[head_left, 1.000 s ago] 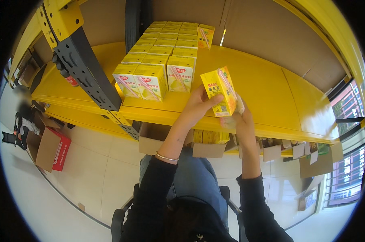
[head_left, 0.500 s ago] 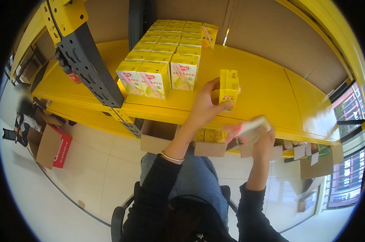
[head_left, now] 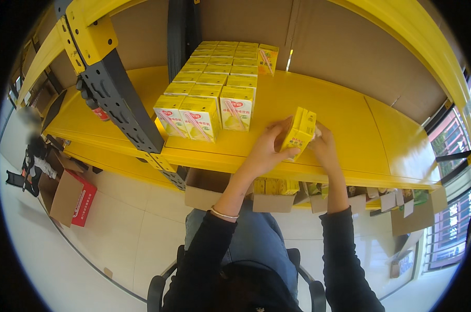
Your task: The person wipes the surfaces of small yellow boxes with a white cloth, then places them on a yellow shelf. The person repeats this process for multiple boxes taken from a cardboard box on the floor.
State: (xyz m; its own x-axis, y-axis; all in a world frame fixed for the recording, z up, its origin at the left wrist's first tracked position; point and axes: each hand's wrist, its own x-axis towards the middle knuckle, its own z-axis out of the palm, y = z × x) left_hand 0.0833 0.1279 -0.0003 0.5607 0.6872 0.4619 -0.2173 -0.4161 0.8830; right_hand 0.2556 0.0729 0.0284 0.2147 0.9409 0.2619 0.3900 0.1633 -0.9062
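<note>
My left hand (head_left: 269, 148) grips a yellow drink carton (head_left: 298, 136) upright, slightly tilted, over the shelf's front edge. My right hand (head_left: 325, 145) is closed at the carton's right side, with a bit of something whitish between its fingers and the carton, mostly hidden. To the left stand rows of yellow-and-white drink cartons (head_left: 198, 122) with pink straws on their fronts, packed together on the yellow shelf (head_left: 360, 140). A more orange-yellow carton (head_left: 267, 60) stands behind, at the right end of the back row.
A black-and-yellow upright (head_left: 121, 114) bounds the shelf on the left. Open cardboard boxes (head_left: 269, 203) holding cartons sit below. A red-and-brown box (head_left: 79, 200) lies on the floor at left, beside a blurred figure and dark gear. A barred window (head_left: 449, 229) is at right; my chair (head_left: 316, 291) is beneath me.
My right hand dropped away with a pale, pink-edged thing half a second ago and has come back up to the carton. The carton turned narrow side toward me and sits slightly lower.
</note>
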